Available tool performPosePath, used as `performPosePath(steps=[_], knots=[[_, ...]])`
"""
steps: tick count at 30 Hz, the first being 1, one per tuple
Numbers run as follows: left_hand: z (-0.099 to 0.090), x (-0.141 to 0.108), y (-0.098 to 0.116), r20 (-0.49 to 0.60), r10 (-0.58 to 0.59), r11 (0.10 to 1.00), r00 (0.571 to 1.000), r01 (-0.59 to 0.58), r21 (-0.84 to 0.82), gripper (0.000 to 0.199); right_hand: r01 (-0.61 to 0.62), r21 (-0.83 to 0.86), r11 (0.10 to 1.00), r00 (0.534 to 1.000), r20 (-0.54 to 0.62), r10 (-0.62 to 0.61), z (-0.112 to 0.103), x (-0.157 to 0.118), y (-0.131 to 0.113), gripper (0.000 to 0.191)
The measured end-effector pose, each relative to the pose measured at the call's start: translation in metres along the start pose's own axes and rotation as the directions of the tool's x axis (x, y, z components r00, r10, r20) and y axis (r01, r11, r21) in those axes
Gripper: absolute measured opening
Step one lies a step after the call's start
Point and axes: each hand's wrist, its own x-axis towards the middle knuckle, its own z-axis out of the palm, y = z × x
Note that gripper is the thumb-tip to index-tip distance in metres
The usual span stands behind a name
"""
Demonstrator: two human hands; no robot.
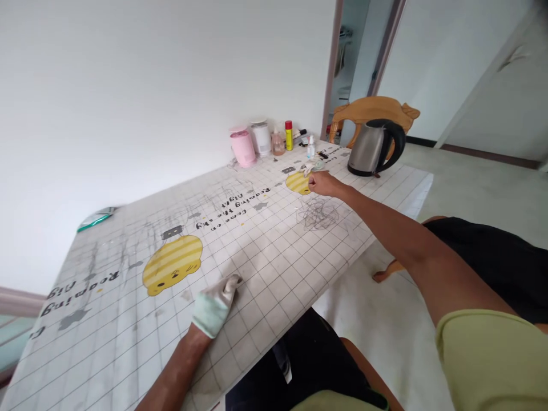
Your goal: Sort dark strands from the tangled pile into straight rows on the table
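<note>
My left hand [216,305] wears a white and mint-green work glove. It rests on the table near the front edge, its fingers curled in and nothing seen in them. My bare right hand [324,184] stretches across to the far part of the table, closed in a fist. At its far side lies a crumpled pale glove [314,165], which the fingers seem to grip; the contact itself is partly hidden. Beneath both hands is a white checked tablecloth [274,262] printed with yellow bears and lettering, marked with dark scribbles and smudges.
A steel kettle [366,148] stands at the far right end, before a wooden chair [377,108]. Along the wall are a pink canister [242,147], a white canister [261,138], a red-capped yellow can [289,137] and small bottles. A green-edged packet [96,219] lies far left.
</note>
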Motion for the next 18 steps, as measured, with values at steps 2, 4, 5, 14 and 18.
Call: performPosePath(steps=[2,4,5,14,18], knots=[[-0.003,0.001,0.003,0.015,-0.046,0.999,0.999,0.047,-0.009,0.048,0.05,-0.04,0.998,0.997,-0.057,-0.052,0.009,-0.008,-0.012,0.006],[-0.007,0.002,0.005,0.017,-0.097,0.994,0.995,0.098,-0.04,0.047,0.105,-0.069,0.992,0.99,-0.088,-0.111,0.018,-0.018,-0.024,0.005],[-0.009,0.003,0.006,0.017,-0.123,0.989,0.992,0.124,-0.079,0.047,0.137,-0.083,0.987,0.985,-0.093,-0.145,0.022,-0.024,-0.03,0.005],[-0.037,0.065,0.042,0.126,-0.437,0.511,0.891,0.361,-0.78,0.053,0.396,-0.116,0.911,0.917,0.003,-0.398,0.036,-0.074,-0.07,0.006],[-0.041,0.111,0.066,0.152,-0.378,0.247,0.913,0.258,-0.934,0.071,0.499,-0.142,0.855,0.867,0.067,-0.494,0.039,-0.091,-0.083,0.006]])
